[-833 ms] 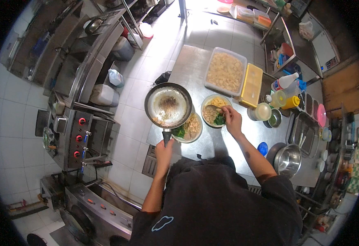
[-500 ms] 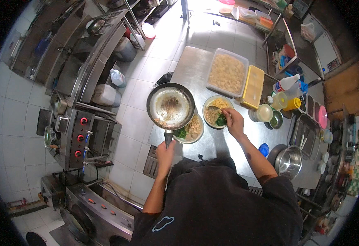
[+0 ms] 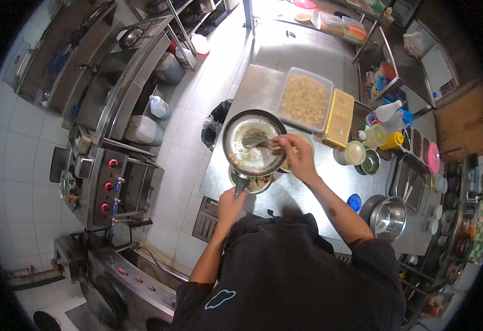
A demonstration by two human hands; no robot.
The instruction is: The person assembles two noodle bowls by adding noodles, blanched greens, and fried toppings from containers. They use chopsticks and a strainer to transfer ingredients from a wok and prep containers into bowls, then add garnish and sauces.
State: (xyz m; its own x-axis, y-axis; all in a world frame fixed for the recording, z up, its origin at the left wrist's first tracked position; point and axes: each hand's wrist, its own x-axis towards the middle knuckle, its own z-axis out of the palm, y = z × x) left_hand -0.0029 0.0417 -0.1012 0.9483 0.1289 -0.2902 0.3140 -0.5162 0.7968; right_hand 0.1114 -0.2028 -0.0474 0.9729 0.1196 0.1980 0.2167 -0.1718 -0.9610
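My left hand (image 3: pixel 231 206) grips the dark handle of a frying pan (image 3: pixel 241 154), holding it above the steel table. Brown residue and a few food scraps cling to the pan's pale inside. In my right hand (image 3: pixel 299 157) is a metal spoon (image 3: pixel 259 143), its bowl down inside the pan. Partly under the pan sits a bowl of food (image 3: pixel 261 185) with chunky pieces in it. Another bowl (image 3: pixel 309 139) lies behind my right hand, mostly covered by the hand and the pan.
A clear tub of pale chunks (image 3: pixel 306 96) and a yellow container (image 3: pixel 339 118) stand at the table's far side. Bottles (image 3: pixel 385 112), a steel bowl (image 3: pixel 389 219) and a blue lid (image 3: pixel 354 202) are to the right. A bin with a black bag (image 3: pixel 215 124) stands left of the table (image 3: pixel 211 179).
The pan has moved right and now partly covers both bowls. My right hand has brought the spoon leftward from the right bowl into the pan.
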